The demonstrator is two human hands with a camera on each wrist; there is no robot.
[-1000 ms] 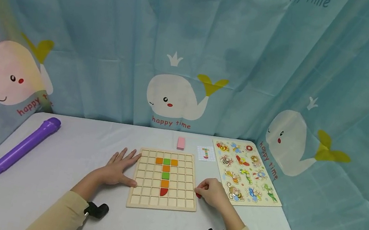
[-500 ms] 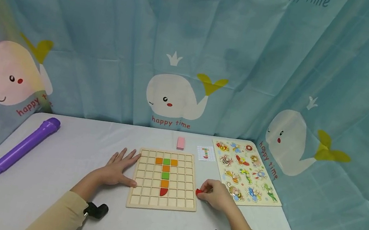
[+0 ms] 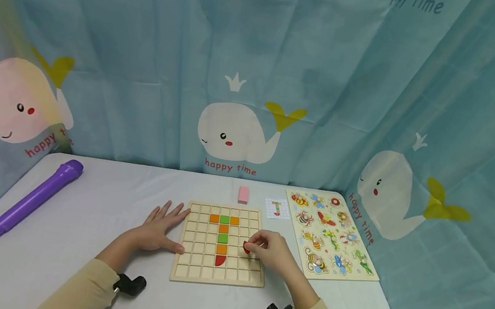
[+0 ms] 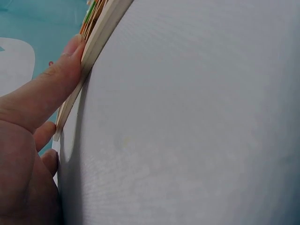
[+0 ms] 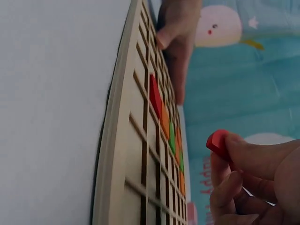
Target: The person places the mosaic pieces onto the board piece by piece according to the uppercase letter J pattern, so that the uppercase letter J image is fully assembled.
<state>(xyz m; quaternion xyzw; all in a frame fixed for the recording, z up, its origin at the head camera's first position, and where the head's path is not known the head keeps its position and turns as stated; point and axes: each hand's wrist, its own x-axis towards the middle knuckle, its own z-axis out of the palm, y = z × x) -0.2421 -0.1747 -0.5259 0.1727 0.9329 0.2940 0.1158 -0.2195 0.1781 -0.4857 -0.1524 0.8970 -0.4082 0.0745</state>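
Note:
A wooden grid board (image 3: pixel 194 270) lies on the table before me. Orange and green square tiles form a T on it, and a red rounded tile (image 3: pixel 220 261) sits at the foot of the stem. My left hand (image 3: pixel 154 233), fingers spread, touches the board's left edge; in the left wrist view its thumb (image 4: pixel 51 86) presses against the rim. Over the right part of the board, my right hand (image 3: pixel 273 253) pinches another red tile (image 5: pixel 218 143) with one curved side. The right wrist view shows this tile held between thumb and finger, above the grid.
Behind the board stands a pink block (image 3: pixel 243 195), with a small pattern card (image 3: pixel 277 209) to its right. An animal puzzle board (image 3: pixel 330 235) lies at the right. A purple microphone-shaped toy (image 3: pixel 35 198) lies at the left. A whale-print curtain (image 3: pixel 168 73) hangs behind the table.
My right hand has lifted the red tile from beside the board's right edge and carried it left over the grid. The left hand has stayed at the board's left edge.

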